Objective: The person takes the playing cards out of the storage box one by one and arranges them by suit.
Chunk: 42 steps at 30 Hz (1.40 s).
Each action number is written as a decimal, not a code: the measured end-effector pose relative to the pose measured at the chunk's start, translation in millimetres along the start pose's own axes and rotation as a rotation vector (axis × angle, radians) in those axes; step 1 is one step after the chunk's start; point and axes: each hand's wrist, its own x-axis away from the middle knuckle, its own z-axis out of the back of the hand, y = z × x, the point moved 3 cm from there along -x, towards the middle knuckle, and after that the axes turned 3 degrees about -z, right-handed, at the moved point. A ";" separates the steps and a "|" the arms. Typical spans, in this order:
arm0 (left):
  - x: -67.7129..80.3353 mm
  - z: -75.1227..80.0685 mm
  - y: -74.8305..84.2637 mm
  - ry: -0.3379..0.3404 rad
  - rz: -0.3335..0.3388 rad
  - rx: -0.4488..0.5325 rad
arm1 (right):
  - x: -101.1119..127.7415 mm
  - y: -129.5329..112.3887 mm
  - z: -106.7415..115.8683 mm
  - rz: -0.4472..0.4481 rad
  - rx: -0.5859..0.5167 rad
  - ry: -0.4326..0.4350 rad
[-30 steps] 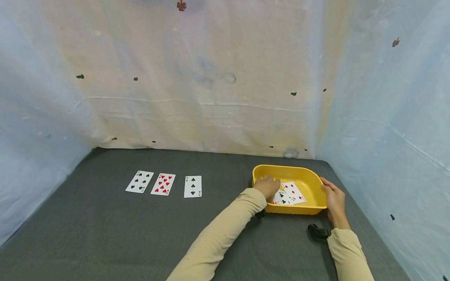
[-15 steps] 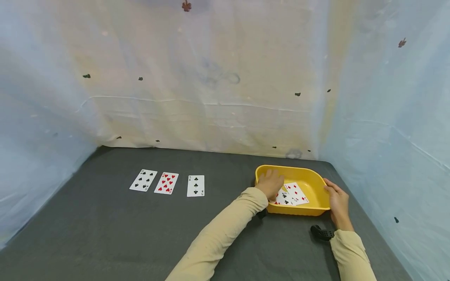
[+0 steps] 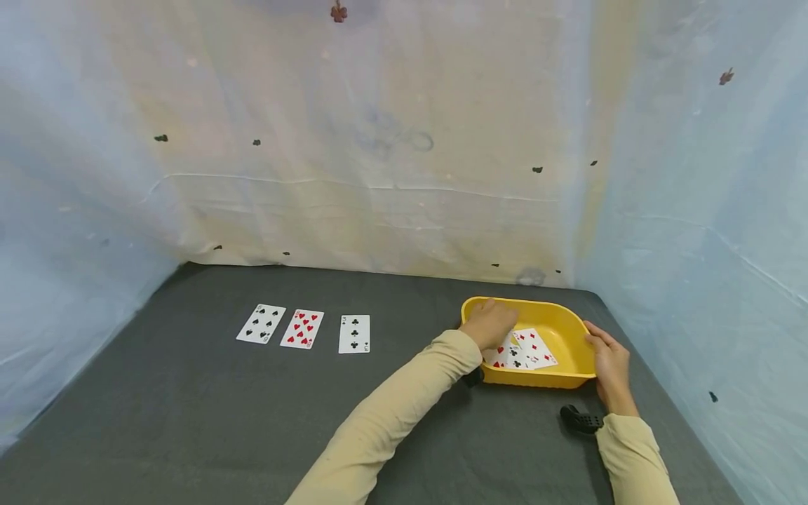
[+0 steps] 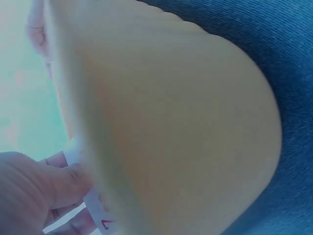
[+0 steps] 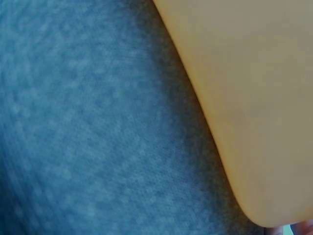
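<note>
A yellow plastic tray point(image 3: 571, 344) stands on the right side of the table with several loose playing cards point(image 3: 535, 348) in it, diamonds and clubs among those facing up. My left hand point(image 3: 491, 324) reaches over the tray's left end. In the left wrist view, its thumb and fingers pinch a white playing card point(image 4: 99, 215) with a red 7 at the corner, partly hidden by the tray wall. My right hand point(image 3: 611, 368) grips the tray's right rim, thumb on top. Only a bit of its fingertips point(image 5: 301, 228) shows in the right wrist view.
Three face-up cards lie in a row on the dark grey table cloth point(image 3: 208, 414): a spades card point(image 3: 261, 323), a hearts card point(image 3: 301, 329) and a three of clubs point(image 3: 354, 334). Pale plastic sheeting point(image 3: 379, 140) walls in the back and sides.
My left hand has shifted slightly to the right in the tray and its fingers have drawn in. More of a red card shows beneath it. The right hand keeps its hold on the rim.
</note>
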 end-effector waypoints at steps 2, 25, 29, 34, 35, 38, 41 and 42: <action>2.2 6.5 2.4 -0.007 -0.022 0.018 | 0.4 -0.3 1.0 -0.003 0.007 0.001; 24.6 33.3 9.3 0.065 -0.159 -0.051 | 0.4 1.7 -0.8 0.001 0.022 -0.010; 25.0 34.9 8.0 0.086 -0.165 -0.093 | -0.4 3.3 -0.6 0.000 0.029 -0.011; 26.6 36.5 4.7 0.135 -0.157 -0.070 | -0.3 4.6 -0.5 -0.009 0.011 -0.015; 27.4 37.0 4.0 0.144 -0.155 -0.058 | -0.2 4.6 -0.6 -0.012 -0.002 -0.014; 29.9 38.8 1.8 0.177 -0.156 -0.030 | -0.7 4.9 -0.5 0.004 0.033 -0.006; 33.2 41.5 -0.8 0.210 -0.157 0.003 | -1.0 4.7 -0.4 -0.006 0.002 -0.008; 34.2 42.1 -1.9 0.221 -0.157 0.013 | -1.3 4.7 -0.3 -0.004 0.012 -0.006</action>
